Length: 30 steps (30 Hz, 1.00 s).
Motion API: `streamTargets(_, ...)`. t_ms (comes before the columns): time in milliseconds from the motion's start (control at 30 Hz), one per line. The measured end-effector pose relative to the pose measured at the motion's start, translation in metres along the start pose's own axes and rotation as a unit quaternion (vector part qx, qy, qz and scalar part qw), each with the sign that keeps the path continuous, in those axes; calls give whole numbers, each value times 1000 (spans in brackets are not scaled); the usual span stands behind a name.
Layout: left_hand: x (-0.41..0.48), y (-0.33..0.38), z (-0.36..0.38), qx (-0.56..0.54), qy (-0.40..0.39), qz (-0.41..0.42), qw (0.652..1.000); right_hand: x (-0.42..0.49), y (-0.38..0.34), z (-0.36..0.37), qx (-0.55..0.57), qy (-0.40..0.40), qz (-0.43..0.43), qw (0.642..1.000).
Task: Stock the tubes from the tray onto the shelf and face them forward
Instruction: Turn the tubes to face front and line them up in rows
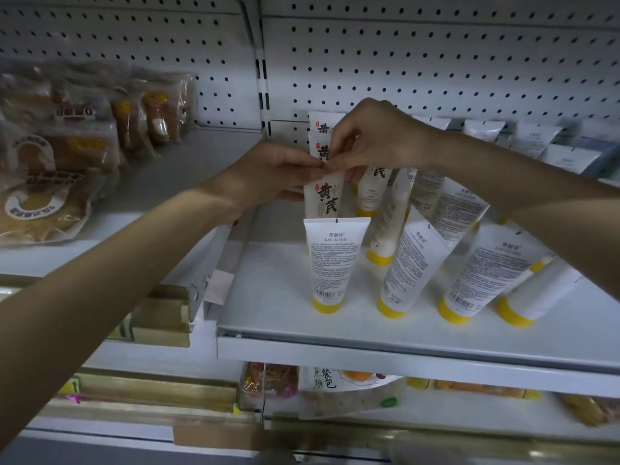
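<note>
White shelf (288, 297) with a pegboard (436, 62) behind it, seen from the head camera. Both arms reach in from below.

Left hand (278, 172): fingers and thumb curled, pinching the upper left edge of the held tube (323, 199). Right hand (379, 139): arched over from the right, fingertips pinching the same upper edge, so that the two hands meet at the tube's top.

The held tube stands upright in the leftmost column, second from the front, with its large black characters facing forward. Its lower end is hidden behind the front tube (332, 263), so whether it rests on the shelf cannot be told.

The front tube stands upright on its yellow cap and shows its back label of small print and a barcode. A back tube (322, 127) stands behind the held tube, near the pegboard, also with black characters forward.

To the right, three leaning tubes (411, 263) (479, 273) (536, 297) rest cap-down along the front and tilt against one another; two of them show back labels. More tubes (449, 209) stand behind these, partly covered by the right forearm.

Bread packs (67, 156) lie on the neighbouring shelf at left. Snack packs (335, 384) lie on the level below.
</note>
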State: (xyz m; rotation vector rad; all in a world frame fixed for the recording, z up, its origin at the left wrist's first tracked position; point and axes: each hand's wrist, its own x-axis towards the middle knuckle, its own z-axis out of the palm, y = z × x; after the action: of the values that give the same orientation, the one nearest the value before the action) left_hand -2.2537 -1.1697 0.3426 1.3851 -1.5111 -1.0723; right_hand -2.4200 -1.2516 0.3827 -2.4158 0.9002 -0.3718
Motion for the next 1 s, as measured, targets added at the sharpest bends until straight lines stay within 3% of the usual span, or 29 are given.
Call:
streamTargets(200,5,-3,-4,5,-6,12,1000,-20,4,-29,-88,19,-31,995)
streamTargets(367,8,-1,-10,33,-16,19,999,-47,15,-59,-85,-75,2,994)
streamTargets(567,14,0,-10,49,-16,15,999,-60,32,-59,-60,-116,26,991)
streamTargets(1000,27,9,2,95,-1,40,995,-50,48,-41,-11,-12,-32,999)
